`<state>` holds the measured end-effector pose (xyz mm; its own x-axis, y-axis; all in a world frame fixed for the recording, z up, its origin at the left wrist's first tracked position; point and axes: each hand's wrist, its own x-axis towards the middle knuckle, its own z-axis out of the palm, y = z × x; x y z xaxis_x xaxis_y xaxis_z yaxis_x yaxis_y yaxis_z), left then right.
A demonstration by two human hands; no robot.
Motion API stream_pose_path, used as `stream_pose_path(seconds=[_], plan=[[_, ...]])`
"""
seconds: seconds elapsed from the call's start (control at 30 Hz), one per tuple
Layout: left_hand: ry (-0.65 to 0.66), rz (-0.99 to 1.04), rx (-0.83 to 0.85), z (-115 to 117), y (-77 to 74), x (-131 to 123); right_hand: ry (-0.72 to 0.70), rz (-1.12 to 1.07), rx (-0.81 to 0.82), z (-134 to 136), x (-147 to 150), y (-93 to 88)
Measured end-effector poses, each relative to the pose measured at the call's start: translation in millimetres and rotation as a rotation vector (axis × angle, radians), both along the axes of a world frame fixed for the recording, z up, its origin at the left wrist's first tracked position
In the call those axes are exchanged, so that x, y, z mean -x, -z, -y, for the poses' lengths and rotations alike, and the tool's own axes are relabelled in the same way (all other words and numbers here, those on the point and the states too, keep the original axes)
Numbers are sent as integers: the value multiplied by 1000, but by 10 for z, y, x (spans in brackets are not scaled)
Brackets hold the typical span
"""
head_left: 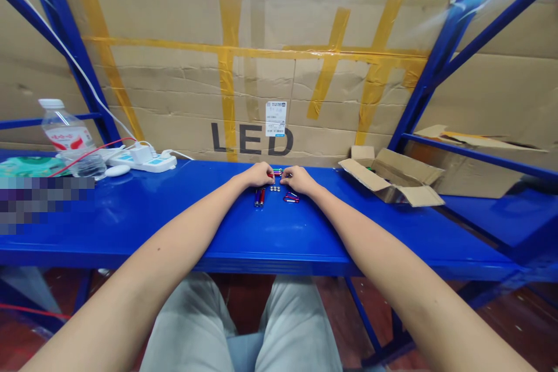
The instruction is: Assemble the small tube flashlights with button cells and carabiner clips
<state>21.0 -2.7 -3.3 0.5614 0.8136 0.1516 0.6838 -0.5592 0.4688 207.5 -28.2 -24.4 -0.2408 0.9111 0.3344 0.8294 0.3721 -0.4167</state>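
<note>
Silver, round and small: cluster of pieces (275, 189) on the blue table (279, 241), just on the near side of the left hand (261, 174) and right hand (297, 180), with the left fingertips slightly nearer. Left finger and thumb pinched together on a red piece (271, 175), just beyond the silver cluster; right fingertips bent in toward the thumb, too small in view to tell on what, if anything. Beyond the cluster, between both hands, coloured tubes (278, 172), long axes sideways. Left of it and slightly nearer, red and dark tubes (261, 197) side by side, long axes near to far. Right of it, carabiner (291, 196). Beyond it, cardboard panel (187, 87) as a back limit; well right, cardboard box (421, 196). Toward the table's front edge (279, 264), room for moving.
</note>
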Motion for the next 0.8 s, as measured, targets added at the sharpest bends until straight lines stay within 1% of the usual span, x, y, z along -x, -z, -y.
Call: stream_pose_path(seconds=[0.17,0.3,0.53,0.67,0.8], plan=[[1,7,-9,17,0,-3,-29,32,-51,12,81,10],[-9,6,-9,24,-6,-14,-52,51,-50,23,65,16],[9,-1,-16,19,-7,-39,-67,61,-63,26,55,10],[8,9,-30,18,-2,-44,-96,26,-56,3,37,11],[16,27,-13,4,1,-45,-144,-58,2,-23,-20,19]])
